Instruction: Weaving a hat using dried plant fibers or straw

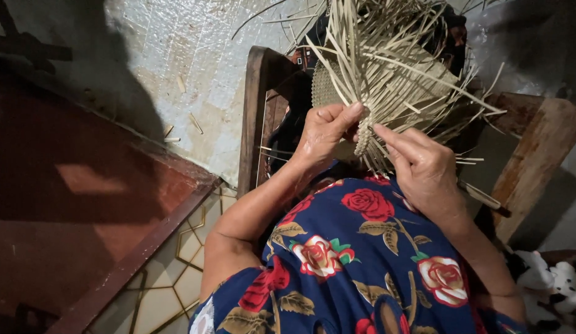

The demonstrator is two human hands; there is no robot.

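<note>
- Weaving first: a half-woven straw piece (387, 74) of pale flat strips sits at the top of my view, held over the lap and in front of a wooden chair frame (254, 117). Its woven patch is tight near the hands; loose strip ends fan out on every side.
- Left hand (322, 133) is pinched on the lower edge of the weave, thumb pressed over a strip. If that pinch slackens, I judge the last crossings could spring open, since the strips look stiff.
- Right hand (424, 170) is closed loosely, forefinger stretched out and touching a narrow plaited tail at the bottom edge. The two hands are close together, nearly touching, both on the same edge.
- Long free strips cross over each other above the fingers. I think the wrong one could easily be picked up, and a skipped strip would leave a gap in the pattern.
- Bending a dry strip too sharply at the edge could crack it; I cannot tell from here how damp or brittle they are.
- Stray strip offcuts (192, 124) lie on the pale floor to the left, beside a dark red surface (84, 185). Dropped strips would be hard to find there.
- Floral dress (362, 260) fills the lower middle; strip ends could snag on it.
</note>
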